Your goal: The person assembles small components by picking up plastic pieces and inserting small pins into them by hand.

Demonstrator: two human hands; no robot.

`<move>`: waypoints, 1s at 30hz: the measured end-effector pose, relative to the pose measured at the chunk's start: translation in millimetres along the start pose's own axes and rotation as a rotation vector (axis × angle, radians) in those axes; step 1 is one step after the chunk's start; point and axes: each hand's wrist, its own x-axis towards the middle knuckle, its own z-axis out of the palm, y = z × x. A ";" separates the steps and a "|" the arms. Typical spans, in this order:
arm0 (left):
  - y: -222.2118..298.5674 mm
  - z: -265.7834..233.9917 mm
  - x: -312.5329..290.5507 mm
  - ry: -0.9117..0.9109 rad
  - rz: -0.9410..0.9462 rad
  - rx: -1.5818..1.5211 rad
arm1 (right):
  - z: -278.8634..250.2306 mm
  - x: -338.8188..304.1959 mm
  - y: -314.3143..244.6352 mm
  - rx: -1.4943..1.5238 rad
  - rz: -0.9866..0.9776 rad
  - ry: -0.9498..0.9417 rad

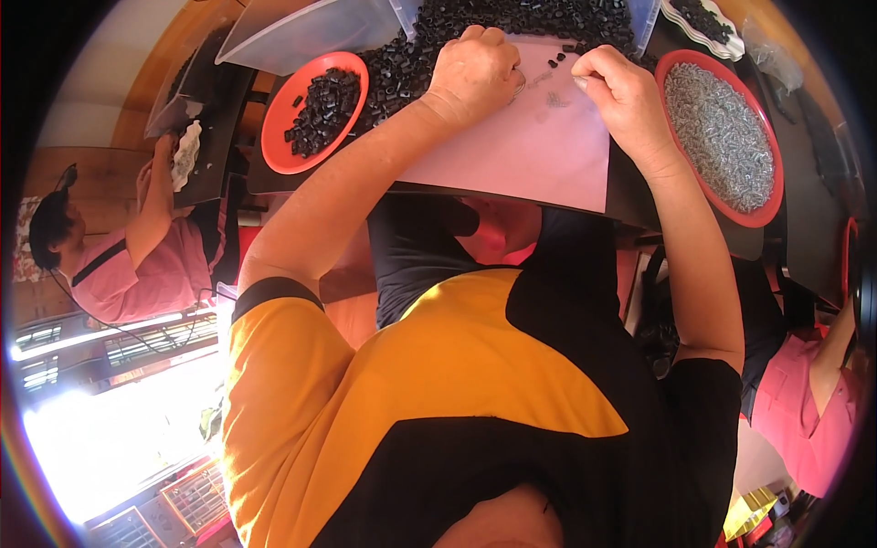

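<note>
My left hand (475, 75) is curled closed over the upper part of a pale pink sheet (521, 160); what its fingers hold, if anything, is hidden. Across from it, my right hand (630, 102) has thumb and forefinger pinched together, and anything between them is too small to make out. On the sheet between both hands lie a few small black parts (555, 61) and some thin silvery metal pieces (554, 100). Beyond them spreads a big heap of short black plastic parts (539, 16).
A red plate (274, 137) with black parts stands on the left. On the right, another red plate (671, 64) is full of small silvery pieces resembling springs. A clear plastic bin (301, 41) flanks the heap. Co-workers in pink sit at left (137, 265) and right (804, 411).
</note>
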 end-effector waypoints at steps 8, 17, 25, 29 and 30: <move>-1.1 8.7 0.9 0.113 0.080 -0.102 | -2.8 0.6 -6.6 0.073 0.062 0.023; 12.8 -19.1 -3.7 -0.008 -0.177 -0.549 | 0.5 7.3 -19.7 0.289 0.199 -0.056; 10.8 -3.5 -14.2 0.055 0.040 -0.224 | 5.3 9.2 -25.9 0.263 0.242 -0.098; 10.1 -7.0 -11.8 -0.026 -0.021 -0.245 | 7.8 8.5 -27.0 0.277 0.258 -0.120; 10.3 -8.9 -11.4 -0.023 -0.020 -0.247 | 9.8 7.9 -25.5 0.297 0.253 -0.113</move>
